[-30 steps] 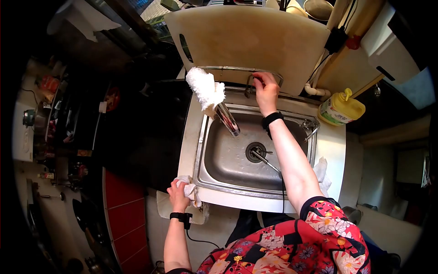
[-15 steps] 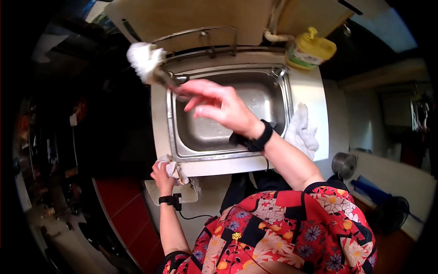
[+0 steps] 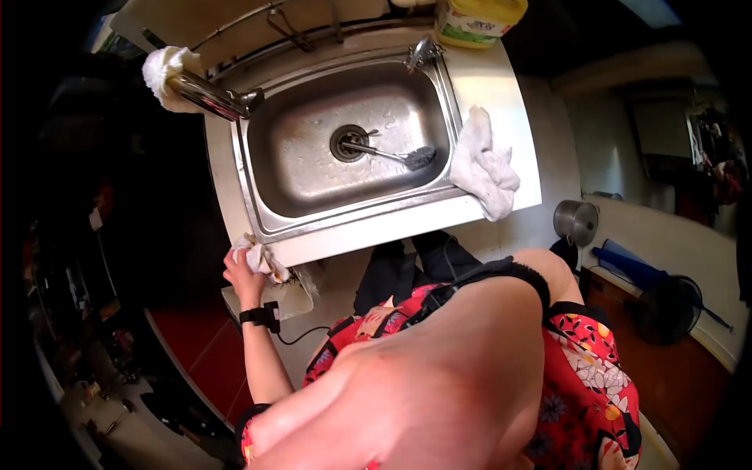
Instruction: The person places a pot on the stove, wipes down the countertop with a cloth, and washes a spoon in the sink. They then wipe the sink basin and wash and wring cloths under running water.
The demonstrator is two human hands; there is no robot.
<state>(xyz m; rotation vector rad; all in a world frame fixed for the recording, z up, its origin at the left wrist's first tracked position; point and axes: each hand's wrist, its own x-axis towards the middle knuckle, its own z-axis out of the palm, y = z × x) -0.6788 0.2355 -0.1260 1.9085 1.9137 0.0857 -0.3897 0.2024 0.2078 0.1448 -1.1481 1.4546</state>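
Observation:
At the counter's front left corner, my left hand point(image 3: 241, 272) is closed around a crumpled, stained cloth point(image 3: 262, 260). My right hand point(image 3: 407, 392) looms large and blurred close to the camera, over my body; its fingers cannot be made out. In the steel sink point(image 3: 305, 184) lies a long-handled scrub brush point(image 3: 384, 153) with a grey head, its handle end over the drain point(image 3: 349, 143). A faucet point(image 3: 210, 95) at the sink's left has a white cloth point(image 3: 168, 77) bunched around its end. A greyish-white rag point(image 3: 482, 168) rests right of the sink.
A yellow-topped soap jug point(image 3: 478, 23) stands at the back right of the counter. A metal rack point(image 3: 290, 31) runs behind the sink. Below the left corner hangs a plastic-lined bin point(image 3: 294, 301). A metal pot point(image 3: 576, 222) and a black fan point(image 3: 670, 309) are at the right.
My right hand has moved from over the sink back toward the camera, uncovering the brush and drain. The view has shifted, while my left hand keeps its hold on the cloth.

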